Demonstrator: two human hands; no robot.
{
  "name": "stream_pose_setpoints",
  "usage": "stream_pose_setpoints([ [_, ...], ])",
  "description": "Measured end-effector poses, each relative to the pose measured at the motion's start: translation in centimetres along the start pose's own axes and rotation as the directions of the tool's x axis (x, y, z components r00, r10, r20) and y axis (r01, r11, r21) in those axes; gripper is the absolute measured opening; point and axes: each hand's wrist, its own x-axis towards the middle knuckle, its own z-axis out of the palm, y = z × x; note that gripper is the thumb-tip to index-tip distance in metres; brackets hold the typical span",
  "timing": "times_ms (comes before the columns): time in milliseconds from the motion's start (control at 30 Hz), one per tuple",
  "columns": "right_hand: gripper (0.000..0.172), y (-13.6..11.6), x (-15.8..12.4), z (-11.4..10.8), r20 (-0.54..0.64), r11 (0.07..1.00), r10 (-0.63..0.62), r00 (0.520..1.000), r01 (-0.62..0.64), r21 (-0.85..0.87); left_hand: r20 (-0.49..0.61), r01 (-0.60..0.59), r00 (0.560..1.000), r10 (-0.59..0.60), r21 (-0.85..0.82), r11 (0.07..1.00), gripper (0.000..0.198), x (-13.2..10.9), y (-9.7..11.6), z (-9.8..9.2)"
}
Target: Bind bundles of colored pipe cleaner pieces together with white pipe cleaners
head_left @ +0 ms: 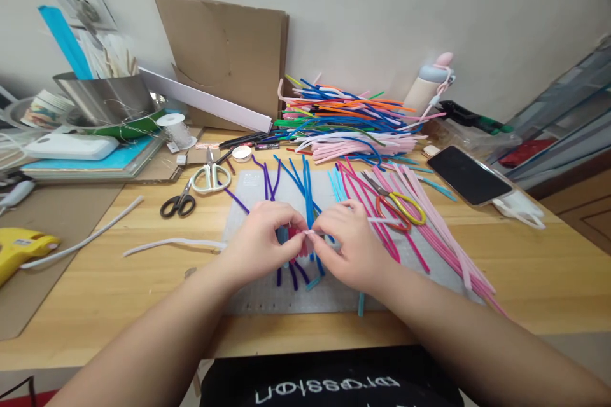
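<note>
My left hand and my right hand meet over the mat, thumbs and fingertips pinched together. Between them is a small part of a pale pipe cleaner, mostly covered by the fingers. White lengths stick out beyond both hands: a long pipe cleaner end on the left and a shorter one on the right. Just below the fingertips, short deep-pink pieces show in part. Purple pipe cleaners and blue pipe cleaners lie beneath and around the hands.
Pink pipe cleaners and red-and-yellow scissors lie on the right of the grey mat. Behind is a multicoloured pipe cleaner pile. White-handled scissors, black scissors and a yellow glue gun lie left; a phone lies right.
</note>
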Motion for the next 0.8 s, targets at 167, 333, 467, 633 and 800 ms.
stream_pose_setpoints([
  [167, 0.017, 0.5, 0.2, 0.0, 0.114, 0.99, 0.04, 0.993, -0.054, 0.128, 0.007, -0.08, 0.997, 0.08, 0.112, 0.991, 0.005, 0.0, 0.0, -0.1],
  [333, 0.018, 1.0, 0.4, -0.1, 0.182, 0.984, -0.005, 0.983, -0.028, 0.178, 0.048, -0.069, 0.997, 0.065, 0.072, 0.995, 0.005, 0.1, 0.0, -0.3],
  [467, 0.019, 1.2, 0.6, -0.1, 0.202, 0.981, -0.07, 0.977, 0.03, 0.194, 0.127, 0.039, 0.991, -0.03, -0.068, 0.997, 0.009, 0.1, 0.0, -0.4],
  [633, 0.021, 1.3, 0.5, -0.3, 0.21, 0.975, -0.088, 0.974, 0.041, 0.217, 0.15, 0.198, 0.974, -0.169, -0.201, 0.959, 0.005, 0.1, -0.2, -0.3],
  [800, 0.024, 1.2, 0.3, -0.3, 0.226, 0.973, -0.088, 0.97, 0.034, 0.23, 0.188, 0.261, 0.959, -0.213, -0.284, 0.923, 0.002, 0.2, -0.4, -0.4],
])
